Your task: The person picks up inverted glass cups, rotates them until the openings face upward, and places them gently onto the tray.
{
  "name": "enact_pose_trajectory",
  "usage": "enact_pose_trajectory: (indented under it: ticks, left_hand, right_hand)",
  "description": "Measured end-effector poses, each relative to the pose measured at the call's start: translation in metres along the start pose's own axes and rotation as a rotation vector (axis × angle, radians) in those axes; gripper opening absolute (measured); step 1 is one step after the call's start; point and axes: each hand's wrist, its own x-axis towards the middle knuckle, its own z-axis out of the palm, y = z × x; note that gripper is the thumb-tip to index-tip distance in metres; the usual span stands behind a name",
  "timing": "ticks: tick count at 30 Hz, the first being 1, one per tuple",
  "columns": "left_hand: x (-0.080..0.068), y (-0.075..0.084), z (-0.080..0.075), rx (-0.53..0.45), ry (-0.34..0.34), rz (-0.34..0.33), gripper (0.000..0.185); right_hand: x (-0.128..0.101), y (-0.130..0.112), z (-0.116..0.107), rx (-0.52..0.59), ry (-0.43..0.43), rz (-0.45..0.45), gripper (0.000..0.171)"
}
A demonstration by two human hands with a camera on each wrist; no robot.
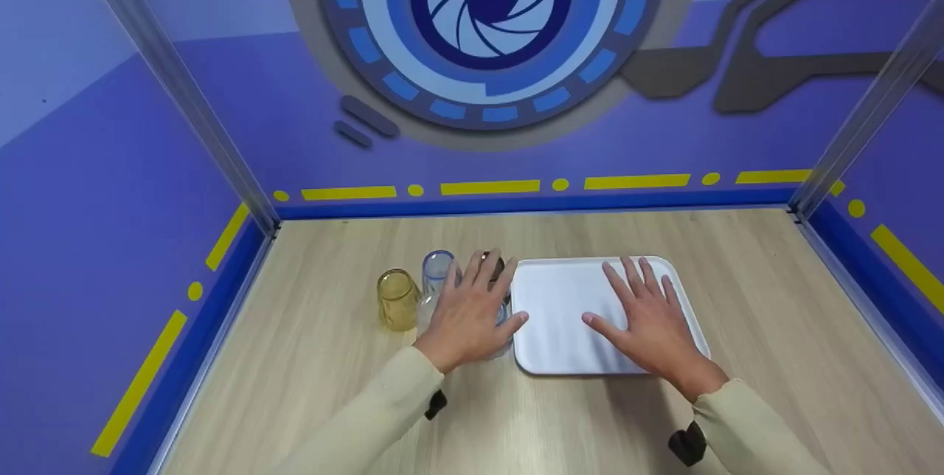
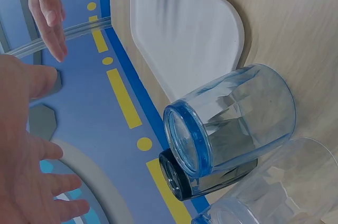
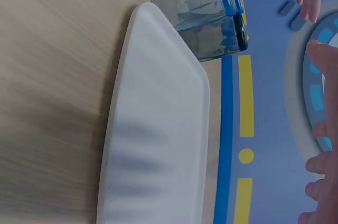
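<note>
While my left hand (image 1: 472, 316) hangs over the glasses, its fingers spread and the thumb held out to the right, my right hand (image 1: 653, 324) hovers above the tray (image 1: 553, 313), fingers likewise spread. Neither hand grips anything; the wrist views show air under both palms, and finger shadows fall on the tray's white surface.

The tray lies flat on the table (image 1: 767, 290), right of the glasses, its rounded left edge just beside the blue glass (image 2: 248, 115) and the dark glass (image 3: 214, 42) (whether they touch it, I can't tell). The glasses stand mouth down in a tight group: the clear glass (image 2: 296, 184) next to the blue one, the pale glass (image 1: 439, 262) towards the back, and the yellow glass (image 1: 398, 302) on the outer left. My left hand partly covers the group from above.

A strip of wood separates the tray's far edge from the back wall (image 1: 634, 143). Wider wood runs from its right edge to the side wall (image 1: 892, 187), leaving sideways room, and more lies left of the yellow glass and along the near side, beneath my sleeves (image 1: 383, 405).
</note>
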Motion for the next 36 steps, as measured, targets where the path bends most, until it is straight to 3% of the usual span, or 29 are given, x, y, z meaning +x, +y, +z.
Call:
enact_pose_trajectory:
  ticks: [10,29,36]
  left_hand:
    - [0.001,0.000,0.002,-0.035,-0.035,-0.017,0.076]
    - [0.000,-0.002,0.007,-0.030,-0.019,-0.019,0.070]
    - [-0.001,-0.003,0.008,-0.058,-0.056,-0.034,0.073]
  right_hand:
    - [-0.003,0.012,0.001,0.004,-0.009,0.023,0.086]
    - [-0.007,0.023,0.002,0.018,0.008,0.043,0.083]
    - [-0.008,0.027,0.001,0.025,0.004,0.054,0.084]
